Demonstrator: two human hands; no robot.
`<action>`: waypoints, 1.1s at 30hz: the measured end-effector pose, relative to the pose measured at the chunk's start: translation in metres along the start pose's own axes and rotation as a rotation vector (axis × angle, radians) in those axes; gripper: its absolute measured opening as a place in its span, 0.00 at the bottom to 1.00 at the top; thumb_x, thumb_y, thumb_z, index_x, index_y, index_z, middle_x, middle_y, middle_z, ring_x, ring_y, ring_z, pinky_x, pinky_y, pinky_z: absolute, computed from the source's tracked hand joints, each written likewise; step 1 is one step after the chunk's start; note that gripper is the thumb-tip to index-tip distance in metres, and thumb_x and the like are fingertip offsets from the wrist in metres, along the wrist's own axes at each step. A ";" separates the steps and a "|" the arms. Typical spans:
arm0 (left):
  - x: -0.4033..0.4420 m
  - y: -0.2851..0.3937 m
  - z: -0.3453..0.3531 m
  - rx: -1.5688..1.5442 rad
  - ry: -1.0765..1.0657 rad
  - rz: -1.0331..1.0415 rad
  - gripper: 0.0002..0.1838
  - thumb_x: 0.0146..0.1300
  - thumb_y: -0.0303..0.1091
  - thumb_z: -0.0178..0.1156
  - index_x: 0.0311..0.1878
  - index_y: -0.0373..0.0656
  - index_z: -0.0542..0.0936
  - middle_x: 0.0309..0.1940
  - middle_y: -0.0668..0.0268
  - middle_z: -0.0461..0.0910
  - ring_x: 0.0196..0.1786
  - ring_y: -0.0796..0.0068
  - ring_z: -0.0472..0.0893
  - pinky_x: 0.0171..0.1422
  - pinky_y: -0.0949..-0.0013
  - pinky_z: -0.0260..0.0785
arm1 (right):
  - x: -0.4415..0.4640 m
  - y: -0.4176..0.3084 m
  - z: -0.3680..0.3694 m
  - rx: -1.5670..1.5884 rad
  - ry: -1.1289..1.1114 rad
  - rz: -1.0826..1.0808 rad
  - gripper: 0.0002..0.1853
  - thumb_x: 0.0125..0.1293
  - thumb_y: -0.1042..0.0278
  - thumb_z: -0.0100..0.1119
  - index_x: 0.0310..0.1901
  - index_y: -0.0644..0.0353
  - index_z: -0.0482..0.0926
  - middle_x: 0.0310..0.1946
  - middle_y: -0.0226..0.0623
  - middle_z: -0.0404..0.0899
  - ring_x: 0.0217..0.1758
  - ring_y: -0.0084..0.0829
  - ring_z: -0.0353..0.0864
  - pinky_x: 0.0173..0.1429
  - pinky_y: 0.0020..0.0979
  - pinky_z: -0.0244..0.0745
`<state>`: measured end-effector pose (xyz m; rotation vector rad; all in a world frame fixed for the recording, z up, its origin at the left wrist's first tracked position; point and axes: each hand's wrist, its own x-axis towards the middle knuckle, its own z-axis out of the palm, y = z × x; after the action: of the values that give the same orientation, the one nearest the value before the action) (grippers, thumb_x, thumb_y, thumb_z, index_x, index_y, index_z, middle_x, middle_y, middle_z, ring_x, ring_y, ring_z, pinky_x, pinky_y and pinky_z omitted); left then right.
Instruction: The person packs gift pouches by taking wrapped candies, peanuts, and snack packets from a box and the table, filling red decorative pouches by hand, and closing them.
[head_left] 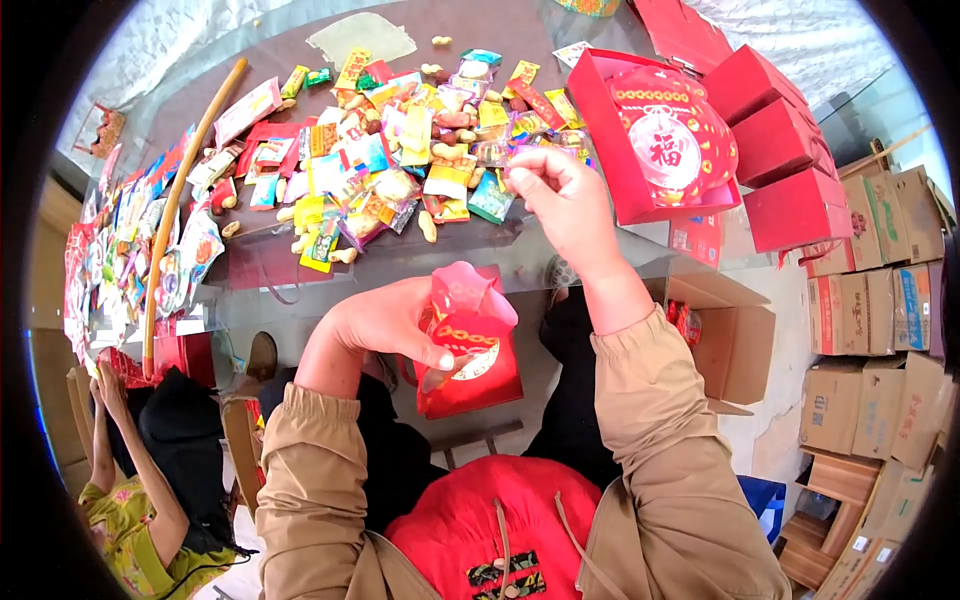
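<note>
My left hand [385,322] is wrapped round a red bag [475,345] with gold print, its top open, held in front of my lap. Beyond it, my right hand [565,200] is raised at the right edge of a heap of wrapped sweets and peanuts [385,160]. Its thumb and forefinger are pinched together; what is between them is too small to make out. Right of that hand, an open red box [622,150] holds a round red package [685,135] with gold print and a white circle.
Red boxes [790,145] line the table's right side. A wooden stick [180,205] lies between the heap and more packets [125,260]. At lower left sits another person [150,500] with raised hands. Cardboard boxes [840,410] are stacked at right; one open carton [745,350] stands below the table.
</note>
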<state>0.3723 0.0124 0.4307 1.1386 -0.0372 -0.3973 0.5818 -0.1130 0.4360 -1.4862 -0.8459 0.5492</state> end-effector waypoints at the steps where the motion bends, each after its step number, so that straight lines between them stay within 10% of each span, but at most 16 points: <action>1: 0.000 -0.002 -0.001 0.005 0.005 0.006 0.40 0.51 0.34 0.79 0.67 0.40 0.71 0.58 0.69 0.78 0.61 0.79 0.74 0.68 0.67 0.68 | 0.000 -0.004 -0.002 0.002 0.011 0.021 0.07 0.69 0.72 0.63 0.45 0.65 0.82 0.33 0.26 0.82 0.36 0.16 0.77 0.42 0.23 0.74; 4: -0.002 0.000 -0.001 0.002 0.015 -0.019 0.39 0.52 0.33 0.79 0.67 0.41 0.71 0.57 0.69 0.78 0.61 0.79 0.74 0.67 0.67 0.68 | 0.006 0.002 0.004 -0.010 -0.011 -0.060 0.07 0.69 0.73 0.62 0.45 0.65 0.82 0.33 0.25 0.81 0.37 0.16 0.77 0.43 0.23 0.74; 9: -0.004 -0.004 -0.005 -0.035 0.001 -0.011 0.39 0.51 0.33 0.79 0.66 0.40 0.71 0.57 0.68 0.79 0.60 0.78 0.75 0.68 0.65 0.68 | 0.011 -0.006 0.037 -0.554 -0.178 -0.502 0.13 0.61 0.68 0.64 0.47 0.60 0.84 0.43 0.41 0.85 0.47 0.47 0.82 0.52 0.40 0.78; 18: -0.013 -0.008 -0.015 -0.107 0.033 -0.065 0.45 0.48 0.39 0.82 0.67 0.37 0.69 0.61 0.63 0.78 0.63 0.72 0.76 0.70 0.61 0.67 | 0.035 0.019 0.095 -0.875 -0.185 -0.846 0.19 0.67 0.70 0.51 0.59 0.54 0.78 0.59 0.37 0.81 0.65 0.48 0.72 0.68 0.46 0.67; 27: -0.020 -0.002 -0.016 -0.130 0.144 0.026 0.50 0.43 0.45 0.84 0.68 0.36 0.69 0.63 0.61 0.76 0.66 0.67 0.75 0.73 0.60 0.65 | 0.036 -0.007 0.089 -0.405 -0.062 -0.595 0.24 0.58 0.73 0.68 0.57 0.58 0.75 0.49 0.39 0.78 0.56 0.36 0.77 0.60 0.39 0.71; 30: -0.022 0.000 -0.017 -0.137 0.143 0.092 0.48 0.47 0.42 0.82 0.70 0.38 0.68 0.63 0.63 0.75 0.66 0.70 0.74 0.73 0.61 0.64 | 0.029 -0.020 0.072 0.263 -0.322 -0.096 0.21 0.61 0.73 0.68 0.55 0.59 0.74 0.47 0.31 0.76 0.51 0.25 0.77 0.57 0.32 0.74; 33: -0.024 0.005 -0.015 -0.159 0.122 0.125 0.47 0.50 0.39 0.79 0.72 0.39 0.66 0.65 0.65 0.74 0.66 0.72 0.73 0.74 0.61 0.62 | 0.015 -0.032 0.062 0.351 -0.459 -0.078 0.22 0.61 0.72 0.70 0.55 0.60 0.74 0.49 0.27 0.74 0.51 0.20 0.76 0.59 0.28 0.74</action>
<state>0.3547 0.0351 0.4330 0.9961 0.0294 -0.2147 0.5373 -0.0636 0.4625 -1.0148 -1.0912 0.9487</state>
